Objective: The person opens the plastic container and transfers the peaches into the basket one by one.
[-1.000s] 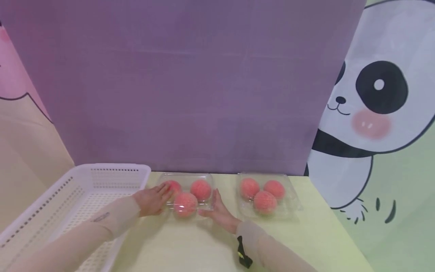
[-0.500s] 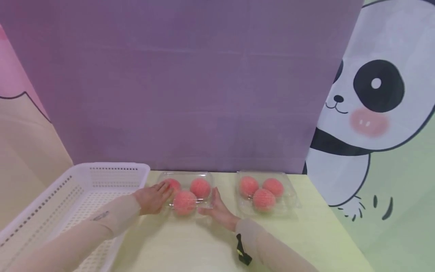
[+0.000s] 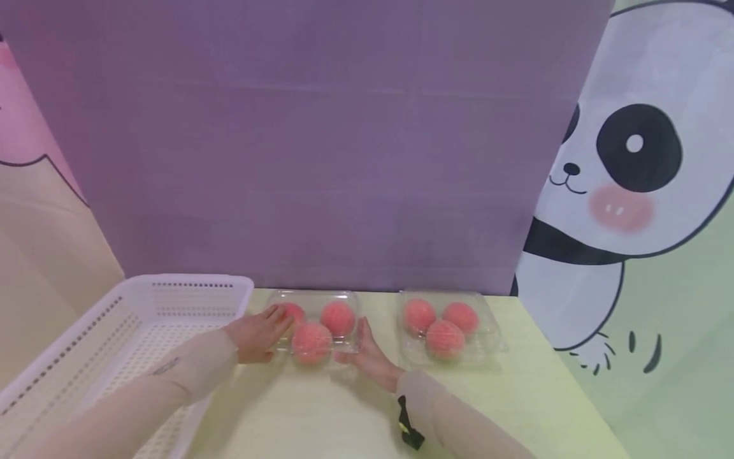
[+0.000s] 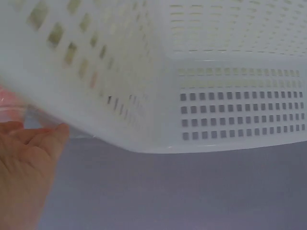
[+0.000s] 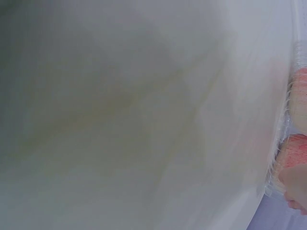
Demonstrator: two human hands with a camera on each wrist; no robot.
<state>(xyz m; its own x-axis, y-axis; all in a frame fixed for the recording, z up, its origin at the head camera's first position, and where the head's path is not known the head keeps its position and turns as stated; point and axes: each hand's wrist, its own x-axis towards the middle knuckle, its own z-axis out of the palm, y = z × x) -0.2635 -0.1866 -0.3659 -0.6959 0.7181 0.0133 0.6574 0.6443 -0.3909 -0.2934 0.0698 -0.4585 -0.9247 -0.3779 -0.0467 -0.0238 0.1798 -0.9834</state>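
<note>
A clear plastic box (image 3: 314,298) with three pink peaches (image 3: 311,344) sits on the table's far side, between both hands. My left hand (image 3: 255,336) lies over its left side, fingers stretched out across the left peach. At the right side, my right hand (image 3: 374,360) has its fingers along the wall and its thumb pointing left at the front corner. In the left wrist view, the left hand (image 4: 29,158) shows at the box edge, beside the basket. Fingertips (image 5: 293,184) overlap a peach (image 5: 293,151) at the edge of the right wrist view.
To the right stands a second clear box (image 3: 487,328) holding three more peaches (image 3: 445,339). A white perforated basket (image 3: 189,279) is at the left, under the left forearm. The pale table (image 3: 298,414) ends at a purple backdrop (image 3: 321,159); a panda-printed cloth hangs at right.
The head view has shifted very slightly. Both hands stay in place at the left box, and the peaches and basket have not visibly moved.
</note>
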